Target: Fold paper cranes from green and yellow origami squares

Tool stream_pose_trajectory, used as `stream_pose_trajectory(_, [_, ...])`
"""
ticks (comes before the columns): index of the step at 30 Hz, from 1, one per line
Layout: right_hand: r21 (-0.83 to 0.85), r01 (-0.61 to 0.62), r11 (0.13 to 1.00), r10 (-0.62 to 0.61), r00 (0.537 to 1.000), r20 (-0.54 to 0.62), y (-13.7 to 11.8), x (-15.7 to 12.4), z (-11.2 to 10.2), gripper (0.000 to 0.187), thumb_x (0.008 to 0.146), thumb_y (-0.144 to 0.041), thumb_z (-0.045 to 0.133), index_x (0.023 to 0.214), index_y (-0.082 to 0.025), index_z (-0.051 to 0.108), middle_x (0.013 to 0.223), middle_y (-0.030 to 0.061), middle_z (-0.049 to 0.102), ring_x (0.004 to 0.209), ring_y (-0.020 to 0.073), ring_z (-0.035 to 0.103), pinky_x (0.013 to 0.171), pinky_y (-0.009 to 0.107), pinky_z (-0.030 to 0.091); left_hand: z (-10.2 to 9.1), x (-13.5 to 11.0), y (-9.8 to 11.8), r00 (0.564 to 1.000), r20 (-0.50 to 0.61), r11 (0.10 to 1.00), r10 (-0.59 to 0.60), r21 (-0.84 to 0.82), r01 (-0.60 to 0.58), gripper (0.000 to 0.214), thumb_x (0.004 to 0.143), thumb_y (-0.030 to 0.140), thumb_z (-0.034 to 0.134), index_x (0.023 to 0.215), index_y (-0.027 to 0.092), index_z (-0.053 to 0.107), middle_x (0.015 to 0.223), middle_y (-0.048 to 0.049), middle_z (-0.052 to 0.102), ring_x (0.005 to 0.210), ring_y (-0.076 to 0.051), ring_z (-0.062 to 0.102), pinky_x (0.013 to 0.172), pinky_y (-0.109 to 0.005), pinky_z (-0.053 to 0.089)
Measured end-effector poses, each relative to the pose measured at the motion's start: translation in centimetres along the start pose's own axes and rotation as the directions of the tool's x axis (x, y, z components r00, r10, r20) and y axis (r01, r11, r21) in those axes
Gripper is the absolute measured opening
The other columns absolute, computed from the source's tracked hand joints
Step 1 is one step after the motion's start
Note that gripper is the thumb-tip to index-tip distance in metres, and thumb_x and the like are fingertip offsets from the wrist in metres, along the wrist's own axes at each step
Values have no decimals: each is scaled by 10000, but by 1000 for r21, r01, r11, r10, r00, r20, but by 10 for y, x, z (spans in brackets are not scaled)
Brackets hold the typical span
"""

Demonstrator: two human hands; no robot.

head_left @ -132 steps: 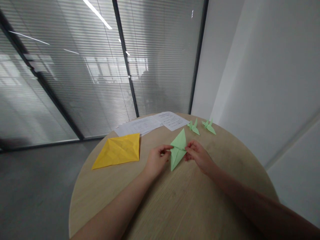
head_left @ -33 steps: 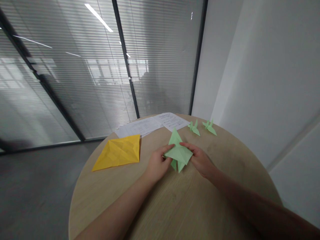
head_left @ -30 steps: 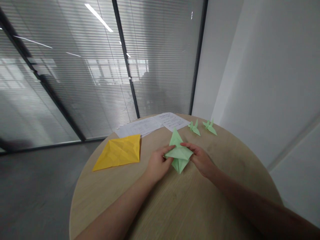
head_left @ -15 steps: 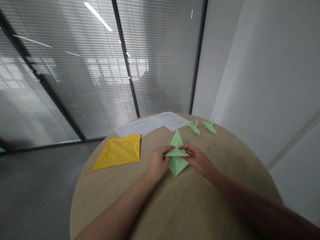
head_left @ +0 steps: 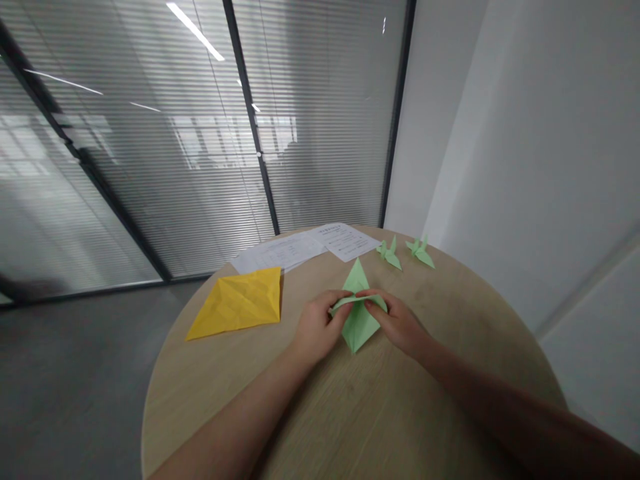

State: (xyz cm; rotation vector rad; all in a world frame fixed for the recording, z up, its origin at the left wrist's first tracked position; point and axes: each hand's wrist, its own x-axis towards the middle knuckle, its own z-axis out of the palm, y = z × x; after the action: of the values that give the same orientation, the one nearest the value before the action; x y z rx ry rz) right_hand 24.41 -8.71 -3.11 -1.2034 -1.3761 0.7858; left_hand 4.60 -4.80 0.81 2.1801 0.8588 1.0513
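Note:
A half-folded light green paper [head_left: 358, 325] lies on the round wooden table [head_left: 380, 413] in front of me, pointed at its far and near ends. My left hand [head_left: 316, 328] pinches its left side. My right hand [head_left: 397, 321] pinches the right side, and between them a flap of the paper is lifted and bowed across the middle. Both hands are closed on the paper.
A creased yellow sheet [head_left: 240, 303] lies flat at the left. White printed papers [head_left: 305, 248] rest at the table's far edge. Two small green folded cranes [head_left: 389, 253] [head_left: 421, 252] stand at the far right. A glass wall with blinds is behind; a white wall is to the right.
The raised green flap has come down toward the near point over the last second, from a broad lifted shape to a thin bowed strip between my fingers. Both hands stayed in place.

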Motion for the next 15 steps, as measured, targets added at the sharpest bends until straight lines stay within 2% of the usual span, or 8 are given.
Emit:
stream_pose_trajectory(3, [37, -92, 995, 94, 995, -36, 7, 2, -1, 296, 913, -486, 637, 1062, -250, 736, 1056, 78, 774, 1018, 295, 708, 936, 435, 545, 0, -2, 1, 999, 43, 986, -27, -165, 33, 484, 1053, 424, 365, 1162, 163, 758, 1088, -113, 777, 985, -259, 712, 812, -357, 585])
stream_pose_trajectory(5, [47, -137, 989, 140, 988, -59, 12, 2, -2, 347, 921, -518, 625, 1088, -230, 726, 1060, 95, 777, 1008, 304, 714, 917, 438, 552, 2, -3, 0, 997, 60, 967, -48, -248, 62, 538, 1066, 464, 318, 1181, 155, 743, 1063, -116, 763, 895, -232, 702, 722, -323, 582])
stream_pose_trajectory(10, [67, -153, 986, 156, 987, -39, 14, 2, 1, 406, 951, -544, 571, 1135, -204, 697, 1031, 99, 775, 962, 289, 718, 850, 413, 576, 9, -3, -6, 998, 56, 974, -42, -222, 54, 433, 1009, 429, 495, 1278, 143, 677, 1058, -115, 749, 770, -188, 664, 688, -313, 573])
stream_pose_trajectory(15, [108, -99, 989, 99, 995, 9, 3, -3, 5, 381, 940, -495, 603, 1209, -228, 648, 1081, 93, 749, 975, 272, 707, 867, 404, 570, 11, -2, -7, 999, 23, 993, -23, -114, 25, 422, 971, 361, 558, 1334, 162, 633, 1136, -113, 748, 823, -194, 670, 741, -322, 549])
